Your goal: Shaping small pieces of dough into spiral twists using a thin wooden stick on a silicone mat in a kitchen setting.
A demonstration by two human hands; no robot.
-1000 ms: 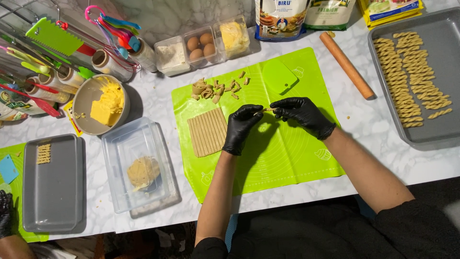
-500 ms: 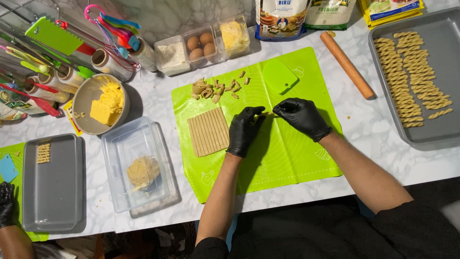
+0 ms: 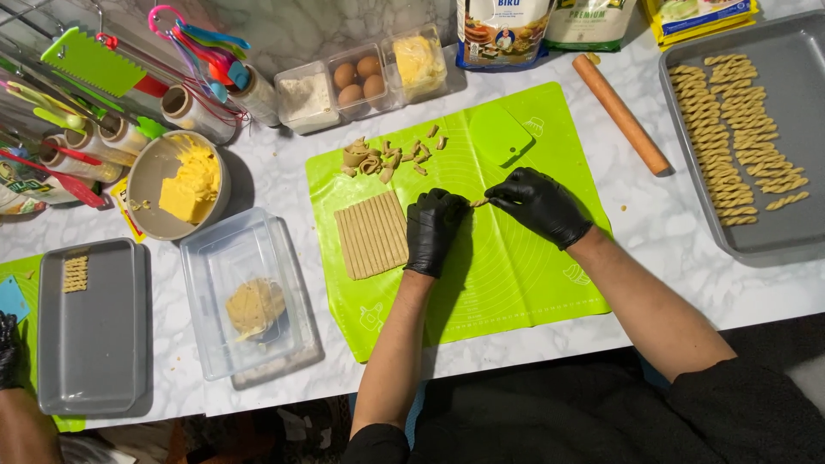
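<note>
Both hands' grips, left hand and right hand, pinch the dough strip between them.

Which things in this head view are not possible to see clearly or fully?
- Dough strip: mostly covered by left hand and right hand; its shape is unclear.
- Right baking tray: cut off by the right edge.
- Flour bags: tops cut off by the top edge.
- Co-worker's gloved hand: cut off by the left edge.
</note>
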